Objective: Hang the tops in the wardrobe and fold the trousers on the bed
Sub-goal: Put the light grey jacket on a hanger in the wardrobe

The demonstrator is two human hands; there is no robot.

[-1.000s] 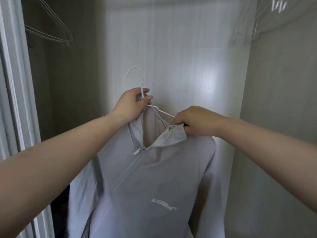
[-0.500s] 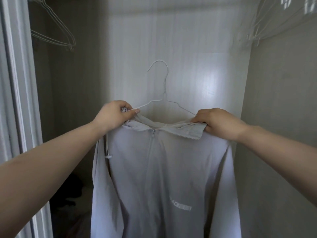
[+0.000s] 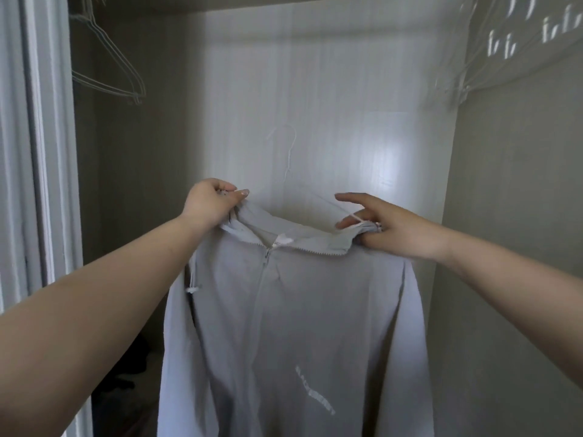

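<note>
Left hand (image 3: 209,205) pinches the grey jacket (image 3: 293,326) collar at nine o'clock; right hand (image 3: 383,230), forefinger loose, grips the three o'clock shoulder, spreading it along the hanger (image 3: 288,159).

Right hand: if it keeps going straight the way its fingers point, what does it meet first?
The right hand points its straight fingers up and left, along the hanger wire over the jacket collar. It would probably meet the hanger's neck first, or else the wardrobe's back wall; depth is unclear.
</note>
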